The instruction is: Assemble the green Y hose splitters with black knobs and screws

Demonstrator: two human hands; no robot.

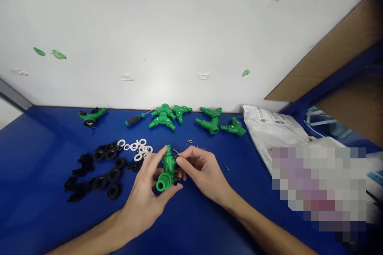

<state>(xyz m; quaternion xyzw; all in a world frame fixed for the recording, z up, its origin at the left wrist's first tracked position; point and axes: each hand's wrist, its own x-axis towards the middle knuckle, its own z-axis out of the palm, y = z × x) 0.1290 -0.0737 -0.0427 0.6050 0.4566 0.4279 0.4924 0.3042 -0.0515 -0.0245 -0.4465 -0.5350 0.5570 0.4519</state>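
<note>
Green plastic fitting point(166, 169) held above the blue table point(44, 223) — left hand point(149, 191) clasps its body, right hand point(200, 169) pinches a small part at its side. Judged light, rigid, smooth; grip best at the barrel — black rings point(104, 171) lie nearby.

bright even light, soft shadows, edges warped, right side pixelated.

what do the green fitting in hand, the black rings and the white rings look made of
The green fitting, held in the left hand: moulded hard plastic by the look, uniform colour with a soft sheen. The black rings: likely rubber, matt and dark, though plastic is possible. The white rings: thin flat washers, probably plastic or nylon; too small to be sure.
</note>
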